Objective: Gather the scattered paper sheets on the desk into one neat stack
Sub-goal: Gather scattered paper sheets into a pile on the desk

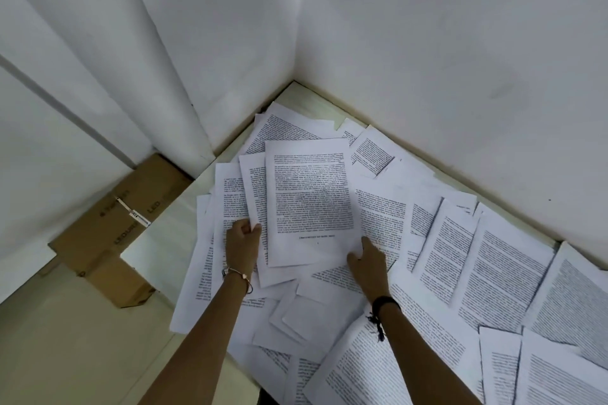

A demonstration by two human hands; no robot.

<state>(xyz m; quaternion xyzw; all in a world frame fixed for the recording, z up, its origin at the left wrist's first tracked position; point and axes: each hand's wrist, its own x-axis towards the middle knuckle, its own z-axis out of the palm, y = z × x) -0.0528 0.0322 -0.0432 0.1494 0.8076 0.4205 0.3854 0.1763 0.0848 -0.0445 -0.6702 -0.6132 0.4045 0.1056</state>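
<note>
With left hand pinching sheets at 9 o'clock, right hand fingers flat at 4, fan may slip.

The one head-worn camera looks forward and steeply down from close above the desk, facing the corner where two white walls meet. Its wide angle puts the left hand and right hand mid-frame among the paper sheets, with both arms entering from the bottom edge and the floor at lower left.
</note>
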